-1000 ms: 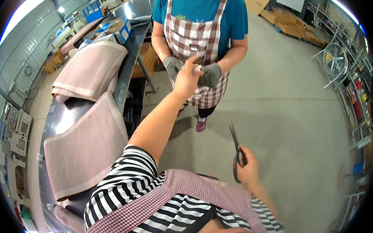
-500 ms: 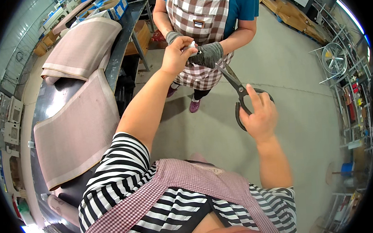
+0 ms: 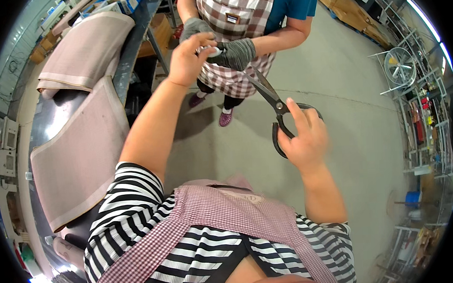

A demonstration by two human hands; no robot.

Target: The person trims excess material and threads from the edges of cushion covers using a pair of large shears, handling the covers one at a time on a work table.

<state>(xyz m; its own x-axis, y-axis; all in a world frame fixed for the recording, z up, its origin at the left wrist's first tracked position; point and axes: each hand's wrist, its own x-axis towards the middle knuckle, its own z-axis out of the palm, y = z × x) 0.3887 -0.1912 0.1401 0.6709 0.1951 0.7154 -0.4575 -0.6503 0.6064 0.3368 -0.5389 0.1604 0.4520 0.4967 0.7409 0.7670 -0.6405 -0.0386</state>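
My right hand (image 3: 308, 140) has its fingers through the handles of large black-handled scissors (image 3: 279, 106). Their blades stand slightly apart and point up and left, toward a co-worker's gloved hands. In my left hand (image 3: 187, 59), raised at the upper middle, a small white object (image 3: 211, 51) is pinched; fingers cover part of it and its kind is unclear. Close beside it are the co-worker's grey-gloved hands (image 3: 237, 54). Whether those gloves touch the white object, I cannot tell.
A co-worker in a checked apron (image 3: 235, 10) stands facing me. On the left, a dark table (image 3: 61, 111) carries pinkish-beige mats with bound edges (image 3: 83, 154). A round fan (image 3: 400, 67) and metal shelving (image 3: 435, 115) line the right side. Cardboard (image 3: 353, 19) lies at the far right.
Both my hands, the scissors and the co-worker appear shifted left in the picture, along with the whole room. My left hand still pinches the white object, and my right keeps the scissors.
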